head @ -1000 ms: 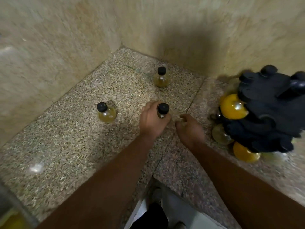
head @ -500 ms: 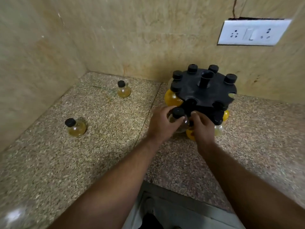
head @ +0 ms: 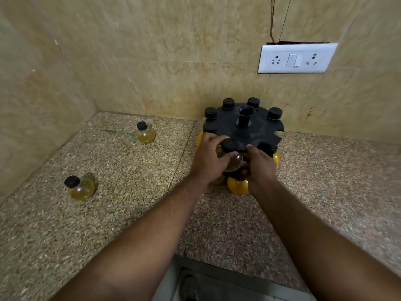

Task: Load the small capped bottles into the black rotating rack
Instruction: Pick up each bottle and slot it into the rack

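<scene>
On the granite counter (head: 325, 181) the black rack (head: 258, 129) stands against the wall, with capped bottles in several slots. The left hand (head: 206, 161) grasps a small bottle (head: 230, 146) at the rack's near edge. The right hand (head: 260, 168) seems to pinch that edge, its fingers partly hidden. A far bottle (head: 146, 134) and a near bottle (head: 81, 187) stand well left.
</scene>
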`<state>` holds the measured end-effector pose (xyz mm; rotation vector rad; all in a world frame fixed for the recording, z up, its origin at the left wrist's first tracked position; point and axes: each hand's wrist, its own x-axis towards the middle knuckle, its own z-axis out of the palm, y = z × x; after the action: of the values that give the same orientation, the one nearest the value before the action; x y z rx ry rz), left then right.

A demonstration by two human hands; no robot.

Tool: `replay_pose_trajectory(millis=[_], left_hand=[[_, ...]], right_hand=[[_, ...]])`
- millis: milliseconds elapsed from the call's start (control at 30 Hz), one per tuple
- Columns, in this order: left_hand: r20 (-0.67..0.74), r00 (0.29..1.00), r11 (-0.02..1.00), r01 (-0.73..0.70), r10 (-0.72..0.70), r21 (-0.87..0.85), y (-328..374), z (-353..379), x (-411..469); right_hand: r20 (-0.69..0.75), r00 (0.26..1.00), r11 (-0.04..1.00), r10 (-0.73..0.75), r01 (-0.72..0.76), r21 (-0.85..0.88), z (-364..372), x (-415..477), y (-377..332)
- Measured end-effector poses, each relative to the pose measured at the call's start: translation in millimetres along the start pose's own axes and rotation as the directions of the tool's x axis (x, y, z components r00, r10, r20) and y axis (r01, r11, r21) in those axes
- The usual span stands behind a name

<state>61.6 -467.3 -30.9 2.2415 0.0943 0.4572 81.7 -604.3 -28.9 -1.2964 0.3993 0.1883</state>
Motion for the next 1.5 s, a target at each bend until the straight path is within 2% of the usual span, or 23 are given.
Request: replay_pose_trajectory(millis=[200, 500, 733, 900, 1100, 1233, 1400, 1500], left_hand=[[-0.013, 1.000, 1.000, 0.009, -0.009, 0.003, 2.2, 7.3, 3.4], [-0.044, 0.991, 0.992, 0.122, -0.123, -0.037, 0.3, 10.9, 2.7], [-0.187, 0.954, 0.971, 0.220, -0.235, -0.096, -20.4, -6.5, 6.0], [-0.210, 0.923, 0.945, 0.301, -0.323, -0.131, -55.9, -24.0, -3.8], [-0.234, 0.804, 0.833, 0.494, -0.547, -0.250, -136.8, -51.6, -45.9], [-0.296, 0.654, 0.717, 0.610, -0.696, -0.337, -195.3, -87.4, -74.8], [-0.440, 0.509, 0.660, 0.677, -0.740, -0.326, -254.2, -125.4, -102.6], [-0.518, 0.376, 0.604, 0.694, -0.768, -0.392, -274.5, -152.0, -108.7]], right_hand=[[0.050, 0.998, 0.997, -0.027, 0.030, -0.065, -3.5, 2.5, -10.3], [0.059, 0.997, 0.996, -0.041, 0.045, -0.074, 4.6, -9.0, -6.0], [0.114, 0.991, 0.972, -0.077, 0.100, -0.212, 27.1, -19.7, 16.9], [0.207, 0.974, 0.931, -0.088, 0.155, -0.332, 55.4, -23.7, 50.6], [0.355, 0.934, 0.779, -0.031, 0.245, -0.577, 111.9, -17.3, 100.9], [0.491, 0.871, 0.632, 0.012, 0.374, -0.679, 163.9, -16.8, 137.3], [0.590, 0.802, 0.463, 0.097, 0.488, -0.740, 220.0, -19.0, 175.7], [0.611, 0.782, 0.314, 0.125, 0.553, -0.772, 253.7, -26.1, 194.5]])
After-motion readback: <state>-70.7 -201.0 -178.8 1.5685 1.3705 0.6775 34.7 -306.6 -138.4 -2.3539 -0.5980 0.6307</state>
